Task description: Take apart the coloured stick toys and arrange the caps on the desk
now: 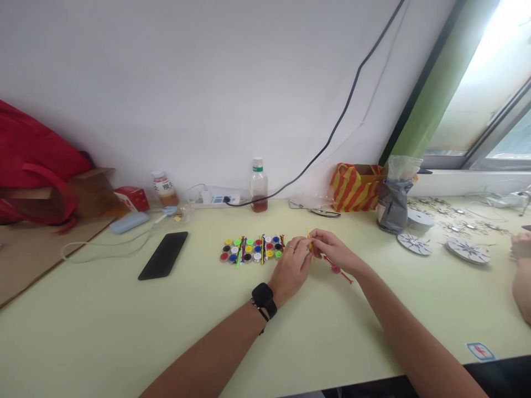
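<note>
Smooth pale-green table (pixel 186 342), plain white wall (pixel 207 99). Left hand (pixel 291 264), right hand (pixel 331 249): fingers curled in, pinching one small yellow piece (pixel 310 245) between them; shape partly hidden. One thin red stick (pixel 345 276) near right hand. Over a dozen round caps (pixel 258 249), three stick bundles (pixel 263 252). Farther: one flat black phone (pixel 163 256), two clear bottles (pixel 258 188), one striped bag (pixel 350 188).

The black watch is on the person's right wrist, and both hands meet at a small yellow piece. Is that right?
Not quite: the head view shows the black watch on the left wrist. The left hand and right hand do meet at a small yellow piece.
</note>
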`<state>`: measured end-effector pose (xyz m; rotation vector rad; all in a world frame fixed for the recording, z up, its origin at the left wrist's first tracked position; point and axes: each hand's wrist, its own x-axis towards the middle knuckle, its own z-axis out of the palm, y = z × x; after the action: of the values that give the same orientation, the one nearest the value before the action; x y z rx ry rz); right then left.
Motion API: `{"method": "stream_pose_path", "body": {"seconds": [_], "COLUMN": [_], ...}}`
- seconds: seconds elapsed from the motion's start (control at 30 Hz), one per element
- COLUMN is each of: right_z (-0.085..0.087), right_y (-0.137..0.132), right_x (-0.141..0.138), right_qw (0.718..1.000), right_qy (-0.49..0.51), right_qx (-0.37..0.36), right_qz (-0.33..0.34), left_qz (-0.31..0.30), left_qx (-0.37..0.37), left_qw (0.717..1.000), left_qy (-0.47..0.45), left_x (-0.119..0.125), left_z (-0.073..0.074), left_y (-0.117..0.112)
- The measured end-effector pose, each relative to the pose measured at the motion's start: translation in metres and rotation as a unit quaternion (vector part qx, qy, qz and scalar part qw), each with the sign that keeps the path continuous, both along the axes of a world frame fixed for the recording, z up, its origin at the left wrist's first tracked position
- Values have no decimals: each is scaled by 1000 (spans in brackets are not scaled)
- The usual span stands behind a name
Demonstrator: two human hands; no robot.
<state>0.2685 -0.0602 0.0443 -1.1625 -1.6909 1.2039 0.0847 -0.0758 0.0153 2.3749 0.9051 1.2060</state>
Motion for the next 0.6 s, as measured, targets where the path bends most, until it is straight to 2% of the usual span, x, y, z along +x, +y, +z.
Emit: {"method": "stream_pose_path", "body": {"seconds": [0.17,0.27,0.37,0.43,0.5,0.6], "right_z": [12,17,16,10,0,-19], "right_y": [-6,-10,-10,-4,5,20], "right_x": [0,-1,2,8,17,31], "right_qw": [998,997,997,997,988,945], "right_qy": [5,-12,-49,-79,-125,-219], "right_qx": [-56,-63,-50,-4,65,160], "right_qz": [24,47,44,8,-64,-182], "left_qz": [-9,-6,0,1,-6,-32], "left_qx": [-39,-37,-37,-43,-49,-43], "left_qw": [999,999,999,999,999,997], "left_qy": [-22,-31,-29,-16,4,61], "left_x": [1,2,2,2,2,2], "left_z": [-5,-5,-6,-7,-8,-9], "left_y": [2,2,2,2,2,2]}}
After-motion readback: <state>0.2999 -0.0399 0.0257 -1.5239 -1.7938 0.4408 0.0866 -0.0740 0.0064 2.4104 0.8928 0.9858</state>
